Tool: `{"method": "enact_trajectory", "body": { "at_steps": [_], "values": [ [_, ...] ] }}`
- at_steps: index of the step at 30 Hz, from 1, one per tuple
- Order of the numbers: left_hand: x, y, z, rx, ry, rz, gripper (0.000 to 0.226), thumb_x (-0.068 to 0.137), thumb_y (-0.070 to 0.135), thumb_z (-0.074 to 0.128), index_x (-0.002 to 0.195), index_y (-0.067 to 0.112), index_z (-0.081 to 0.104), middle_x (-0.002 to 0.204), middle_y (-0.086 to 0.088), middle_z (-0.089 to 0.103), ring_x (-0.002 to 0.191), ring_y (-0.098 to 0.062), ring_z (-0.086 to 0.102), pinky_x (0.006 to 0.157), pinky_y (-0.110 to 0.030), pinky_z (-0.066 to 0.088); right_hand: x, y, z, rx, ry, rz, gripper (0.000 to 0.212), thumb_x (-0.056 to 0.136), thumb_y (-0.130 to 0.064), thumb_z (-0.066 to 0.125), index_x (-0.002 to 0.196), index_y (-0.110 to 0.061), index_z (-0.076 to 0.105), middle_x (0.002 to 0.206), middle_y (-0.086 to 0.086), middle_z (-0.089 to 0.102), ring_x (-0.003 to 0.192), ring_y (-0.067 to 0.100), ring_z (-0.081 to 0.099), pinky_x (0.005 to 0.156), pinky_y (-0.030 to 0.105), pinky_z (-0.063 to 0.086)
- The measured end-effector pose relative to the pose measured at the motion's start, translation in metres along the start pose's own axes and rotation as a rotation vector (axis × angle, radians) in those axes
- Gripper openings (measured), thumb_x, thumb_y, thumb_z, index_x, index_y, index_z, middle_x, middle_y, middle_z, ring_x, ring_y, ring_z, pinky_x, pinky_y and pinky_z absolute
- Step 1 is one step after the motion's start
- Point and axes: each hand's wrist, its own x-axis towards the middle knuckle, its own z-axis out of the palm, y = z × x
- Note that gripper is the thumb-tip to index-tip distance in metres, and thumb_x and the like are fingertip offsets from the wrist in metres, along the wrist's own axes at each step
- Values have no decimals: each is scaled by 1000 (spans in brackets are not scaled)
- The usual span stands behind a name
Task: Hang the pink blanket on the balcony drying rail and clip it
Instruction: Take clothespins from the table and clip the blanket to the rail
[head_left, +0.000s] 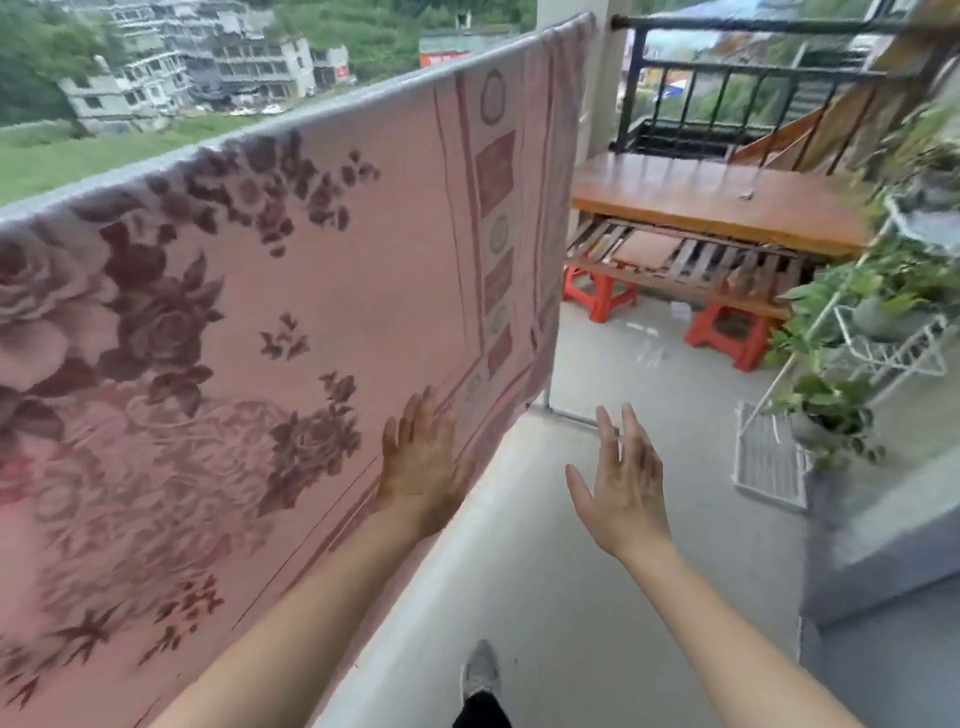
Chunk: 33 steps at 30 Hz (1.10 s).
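Observation:
The pink blanket, printed with dark red roses and a striped border, hangs over the drying rail along the balcony's left side. The rail itself is hidden under the blanket's folded top edge, which runs from lower left up to the pillar. My left hand lies flat with straight fingers against the blanket near its lower right border. My right hand is held in the air to the right of the blanket's edge, fingers straight and spread, holding nothing. No clip is in view.
A wooden table stands on red plastic stools at the far end, in front of a black railing. A white plant stand with potted plants lines the right side. Grey floor lies ahead; my shoe shows below.

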Motion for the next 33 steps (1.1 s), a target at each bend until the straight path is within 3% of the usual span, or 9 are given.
{"method": "enact_trajectory", "body": {
  "at_steps": [5,10,17,22,28,33],
  "values": [
    [147,49,23,0,-9,102,66,97,59,15,154,29,3,162,-4,-14,148,-23,-14,119,-50,-3,111,62,-9,-102,64,102,82,89,-36,67,155,-9,26,158,25,19,142,43,29,113,53,29],
    [277,114,33,14,-32,227,71,93,63,13,155,27,6,162,-9,4,148,-27,-2,118,-51,4,207,131,-30,-151,138,235,84,89,-38,66,155,-13,21,159,23,16,140,42,25,112,56,29],
    [434,226,99,72,-68,421,71,94,63,14,155,26,7,163,-8,-7,148,-25,-11,119,-52,1,308,263,-26,-136,191,402,87,90,-41,62,158,-17,12,163,18,4,147,39,19,116,54,25],
    [546,308,150,135,-134,375,71,95,65,13,155,29,1,162,-7,-15,148,-26,-16,119,-53,-1,410,370,-19,-131,109,429,90,90,-41,60,158,-20,6,164,18,-2,149,38,14,119,51,18],
    [675,400,160,92,-139,326,74,92,69,8,154,31,-7,161,-5,-21,147,-25,-19,119,-54,0,553,461,-47,-117,33,419,86,96,-49,45,156,-28,-12,164,11,-20,153,32,-2,123,47,9],
    [768,444,176,107,-103,327,76,91,70,7,154,30,-8,161,-7,-19,148,-27,-19,119,-55,1,654,507,-56,-125,4,346,82,97,-48,45,158,-23,-4,165,15,-15,153,32,-3,124,46,8]
  ]
}}
